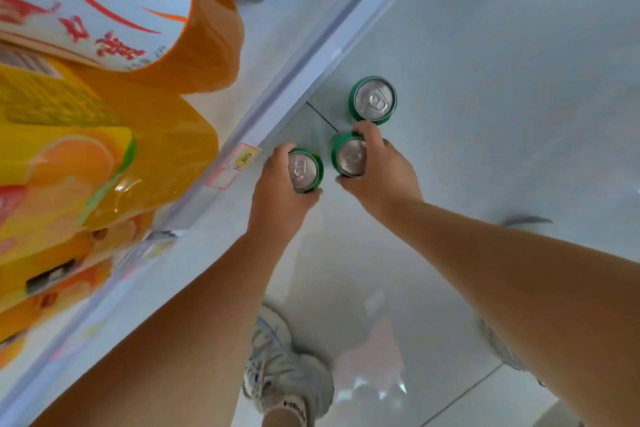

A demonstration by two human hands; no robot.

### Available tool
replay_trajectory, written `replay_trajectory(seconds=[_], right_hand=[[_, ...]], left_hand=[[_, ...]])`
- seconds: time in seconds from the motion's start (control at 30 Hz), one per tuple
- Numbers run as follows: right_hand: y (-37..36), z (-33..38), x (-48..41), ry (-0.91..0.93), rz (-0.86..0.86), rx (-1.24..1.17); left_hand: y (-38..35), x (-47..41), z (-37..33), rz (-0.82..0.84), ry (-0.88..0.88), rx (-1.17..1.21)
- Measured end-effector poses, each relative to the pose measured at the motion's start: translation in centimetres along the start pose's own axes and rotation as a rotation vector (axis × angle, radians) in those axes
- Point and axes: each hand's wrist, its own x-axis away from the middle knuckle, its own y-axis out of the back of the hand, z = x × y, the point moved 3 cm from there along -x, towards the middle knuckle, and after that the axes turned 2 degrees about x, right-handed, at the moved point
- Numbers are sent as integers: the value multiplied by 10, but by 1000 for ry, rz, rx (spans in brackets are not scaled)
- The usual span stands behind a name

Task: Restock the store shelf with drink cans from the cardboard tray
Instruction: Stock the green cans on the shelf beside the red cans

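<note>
The person is reaching down over the pale floor (485, 80) in the middle of the frame. The left hand (277, 198) is keeping its grip wrapped around one green can (304, 169), and the right hand (384, 170) is grasping a second can (349, 158), both upright, I think for setting them straight onto the shelf (294, 80) running along the left. I am counting three green cans, two held and a third can (373, 100) standing alone just above them; the cardboard tray is not showing.

Green, silver-topped, upright: left can (304, 170) and right can (349, 157) were held close together; 3rd can (374, 100) stood just beyond.
</note>
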Motion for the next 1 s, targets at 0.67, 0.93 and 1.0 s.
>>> replay_trajectory(seconds=[0.67, 0.93, 1.0], right_hand=[[399, 276, 389, 306, -199, -392], [500, 420, 529, 700, -193, -571], [512, 449, 553, 787, -186, -566]], left_hand=[[391, 358, -340, -157, -152, 289], [544, 511, -414, -530, -340, 602], [572, 537, -420, -574, -384, 688]])
